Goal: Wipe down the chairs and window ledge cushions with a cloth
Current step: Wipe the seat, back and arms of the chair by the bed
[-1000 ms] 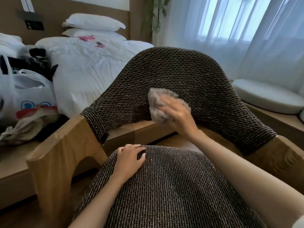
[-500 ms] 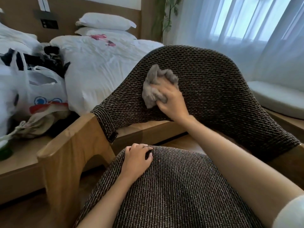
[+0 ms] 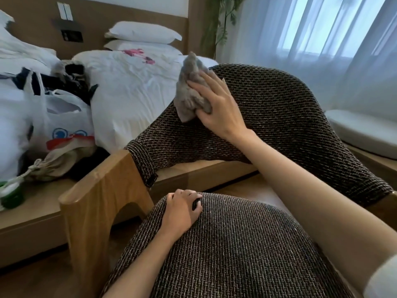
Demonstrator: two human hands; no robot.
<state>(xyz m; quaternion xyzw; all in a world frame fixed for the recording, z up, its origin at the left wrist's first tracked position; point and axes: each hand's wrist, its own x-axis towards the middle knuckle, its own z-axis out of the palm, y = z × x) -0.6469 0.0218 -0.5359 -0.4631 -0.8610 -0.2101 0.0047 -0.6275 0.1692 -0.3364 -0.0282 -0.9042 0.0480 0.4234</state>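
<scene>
Right hand (image 3: pixel 217 108) holds the bunched grey cloth (image 3: pixel 190 91) in lightly curled fingers against the upper left edge of the chair backrest (image 3: pixel 279 108), left hand (image 3: pixel 180 214) fingers gripping the seat cushion (image 3: pixel 236 250) rim; recommended: flatten cloth, overlap strokes.

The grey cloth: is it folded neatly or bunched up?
Bunched up: the cloth is a crumpled wad with uneven lumps, held by the right hand against the chair back.
</scene>
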